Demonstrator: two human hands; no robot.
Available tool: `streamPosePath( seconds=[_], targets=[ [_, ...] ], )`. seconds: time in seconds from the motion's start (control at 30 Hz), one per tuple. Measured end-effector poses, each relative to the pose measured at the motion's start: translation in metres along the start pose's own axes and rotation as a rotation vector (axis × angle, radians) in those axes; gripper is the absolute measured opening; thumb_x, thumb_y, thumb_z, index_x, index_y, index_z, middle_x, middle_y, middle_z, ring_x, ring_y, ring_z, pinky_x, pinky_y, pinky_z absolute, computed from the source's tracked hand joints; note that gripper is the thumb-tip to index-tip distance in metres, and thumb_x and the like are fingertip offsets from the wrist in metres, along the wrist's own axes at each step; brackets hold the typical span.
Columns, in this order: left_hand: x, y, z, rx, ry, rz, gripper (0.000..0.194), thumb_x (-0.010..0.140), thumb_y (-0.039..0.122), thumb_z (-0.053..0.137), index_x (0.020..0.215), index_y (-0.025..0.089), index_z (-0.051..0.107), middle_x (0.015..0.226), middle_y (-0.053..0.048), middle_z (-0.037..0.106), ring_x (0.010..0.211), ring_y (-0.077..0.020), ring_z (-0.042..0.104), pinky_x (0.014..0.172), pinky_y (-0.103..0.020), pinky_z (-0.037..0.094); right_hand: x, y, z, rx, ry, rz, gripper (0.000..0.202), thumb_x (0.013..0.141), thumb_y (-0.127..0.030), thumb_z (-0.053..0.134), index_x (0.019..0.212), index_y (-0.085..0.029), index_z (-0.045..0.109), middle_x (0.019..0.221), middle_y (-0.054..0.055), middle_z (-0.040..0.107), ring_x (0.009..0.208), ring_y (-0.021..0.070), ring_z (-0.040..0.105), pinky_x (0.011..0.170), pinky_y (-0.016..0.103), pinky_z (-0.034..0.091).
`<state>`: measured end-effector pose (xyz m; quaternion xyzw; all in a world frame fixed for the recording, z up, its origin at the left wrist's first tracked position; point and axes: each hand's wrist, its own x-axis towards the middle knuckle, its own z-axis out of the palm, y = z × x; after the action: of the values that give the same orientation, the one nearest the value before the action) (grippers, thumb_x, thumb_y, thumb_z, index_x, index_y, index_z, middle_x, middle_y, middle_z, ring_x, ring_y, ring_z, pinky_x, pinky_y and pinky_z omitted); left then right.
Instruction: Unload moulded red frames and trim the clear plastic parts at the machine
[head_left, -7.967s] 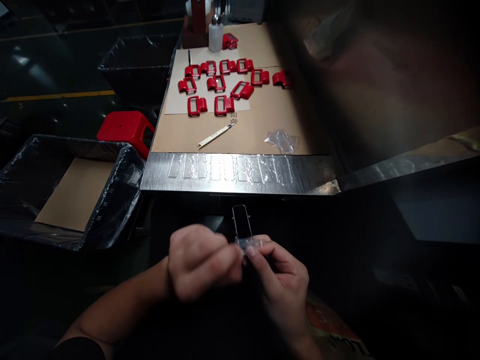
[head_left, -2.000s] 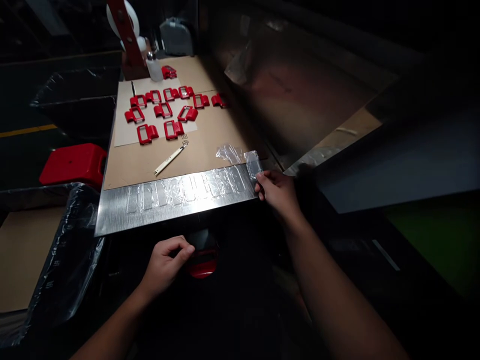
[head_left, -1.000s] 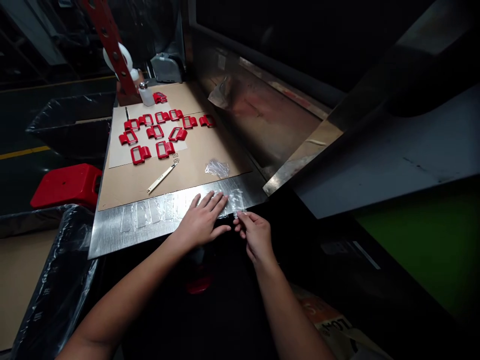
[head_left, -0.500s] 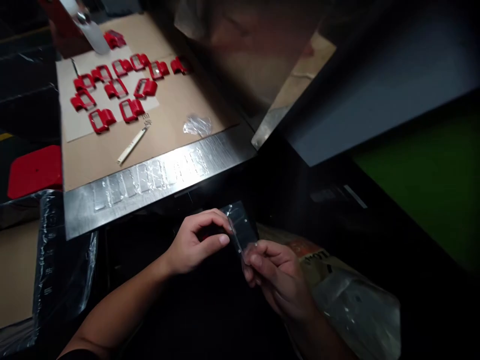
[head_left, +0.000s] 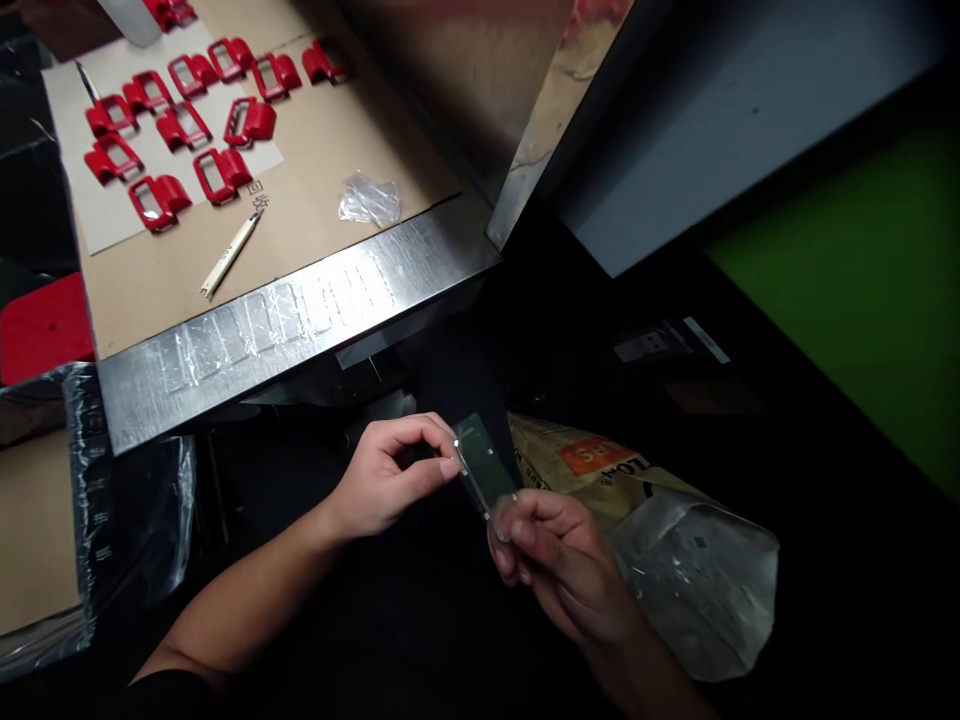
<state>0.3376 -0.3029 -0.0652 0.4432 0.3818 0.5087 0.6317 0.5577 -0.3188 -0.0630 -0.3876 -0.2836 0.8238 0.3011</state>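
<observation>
A thin, clear rectangular plastic plate (head_left: 486, 464) is held up over my dark lap, tilted, its edges catching the light. My right hand (head_left: 562, 560) pinches its lower end between thumb and fingers. At the opposite long edge, the thumb and forefinger of my left hand (head_left: 397, 472) come together on its upper left side. The left hand's other fingers are curled out of sight. Several similar clear plates (head_left: 289, 310) lie in a row along the metal edge of the table (head_left: 442, 240).
Several red plastic frames (head_left: 221, 175) with windows rest on cardboard. Near them are a cream-handled knife (head_left: 232, 252) and crumpled clear film (head_left: 370, 198). A printed sack (head_left: 690, 590) stands at lower right. A red stool (head_left: 45, 330) and a plastic-lined box (head_left: 37, 530) are at left.
My view has shifted, so the table sits higher and further left. My left thumb and forefinger have closed at the plate's edge; the right hand keeps its pinch.
</observation>
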Motion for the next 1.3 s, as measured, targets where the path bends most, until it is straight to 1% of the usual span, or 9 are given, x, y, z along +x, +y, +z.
streamPosePath(
  seconds=[0.2,0.3,0.4,0.47,0.6,0.7,0.87,1.1,1.3],
  targets=[
    [-0.002,-0.018,0.013,-0.220,0.102,-0.088,0.010,0.089,0.021,0.075,0.084,0.014,0.069,0.082,-0.004,0.063,0.076,-0.0129,0.059,0.072,-0.023,0.049,-0.004,0.005,0.003,-0.118,0.007,-0.114,0.022,0.092,-0.034,0.072,0.076,-0.018,0.071,0.061,0.000,0.064,0.052,0.0078,0.053,0.049,0.019,0.039],
    [-0.008,-0.039,0.032,-0.521,0.207,-0.462,0.018,0.084,0.026,0.072,0.076,0.013,0.061,0.069,-0.002,0.057,0.060,-0.0099,0.052,0.057,-0.019,0.043,-0.005,0.001,0.011,-0.365,0.104,-0.326,0.013,0.094,-0.024,0.069,0.082,-0.021,0.073,0.068,0.000,0.067,0.064,0.0100,0.062,0.061,0.020,0.049],
    [-0.018,-0.053,0.042,-0.676,0.032,-0.885,0.019,0.075,0.028,0.071,0.078,0.014,0.059,0.064,-0.002,0.056,0.048,-0.0088,0.045,0.041,-0.017,0.029,-0.006,-0.006,0.019,-0.505,0.181,-0.439,0.011,0.093,-0.018,0.068,0.084,-0.023,0.073,0.070,-0.002,0.070,0.064,0.0102,0.065,0.064,0.020,0.054],
    [-0.022,-0.053,0.039,-0.604,0.008,-0.941,0.021,0.077,0.031,0.071,0.080,0.014,0.060,0.063,-0.001,0.055,0.043,-0.0077,0.040,0.038,-0.017,0.022,-0.006,-0.009,0.021,-0.550,0.221,-0.457,0.011,0.092,-0.018,0.069,0.084,-0.024,0.073,0.068,-0.003,0.070,0.059,0.0091,0.064,0.058,0.018,0.052],
    [-0.015,-0.030,0.016,-0.102,0.364,-0.388,0.022,0.089,0.036,0.072,0.092,0.015,0.067,0.068,0.001,0.053,0.054,-0.0073,0.044,0.050,-0.018,0.034,-0.007,-0.009,0.022,-0.630,0.289,-0.440,0.011,0.091,-0.020,0.072,0.081,-0.024,0.074,0.062,-0.004,0.067,0.052,0.0084,0.060,0.050,0.017,0.048],
    [-0.003,-0.006,0.001,0.157,0.389,-0.050,0.020,0.090,0.034,0.075,0.096,0.016,0.071,0.071,0.000,0.054,0.061,-0.0090,0.046,0.059,-0.021,0.038,-0.005,-0.007,0.022,-0.648,0.294,-0.415,0.010,0.091,-0.022,0.072,0.081,-0.024,0.074,0.062,-0.003,0.068,0.055,0.0105,0.063,0.053,0.019,0.052],
    [0.008,0.017,-0.007,0.315,0.275,-0.001,0.016,0.088,0.030,0.076,0.084,0.015,0.072,0.076,-0.002,0.057,0.062,-0.0099,0.048,0.056,-0.023,0.037,-0.003,-0.004,0.023,-0.671,0.284,-0.397,0.013,0.091,-0.023,0.072,0.078,-0.026,0.074,0.065,-0.001,0.069,0.061,0.0139,0.066,0.055,0.022,0.054],
    [0.009,0.022,-0.009,0.367,0.251,-0.010,0.010,0.086,0.021,0.074,0.080,0.015,0.070,0.074,-0.001,0.056,0.059,-0.0085,0.046,0.052,-0.022,0.035,-0.003,0.000,0.023,-0.676,0.280,-0.370,0.013,0.091,-0.024,0.073,0.077,-0.026,0.073,0.065,-0.001,0.069,0.063,0.0149,0.067,0.056,0.023,0.054],
    [0.005,0.022,-0.001,0.935,0.245,0.512,0.005,0.085,0.012,0.072,0.085,0.012,0.067,0.076,-0.003,0.059,0.063,-0.0110,0.053,0.055,-0.024,0.043,0.003,0.001,0.023,-0.637,0.352,-0.309,0.016,0.089,-0.030,0.075,0.075,-0.023,0.072,0.060,-0.001,0.066,0.055,0.0127,0.061,0.054,0.022,0.051]
  ],
)
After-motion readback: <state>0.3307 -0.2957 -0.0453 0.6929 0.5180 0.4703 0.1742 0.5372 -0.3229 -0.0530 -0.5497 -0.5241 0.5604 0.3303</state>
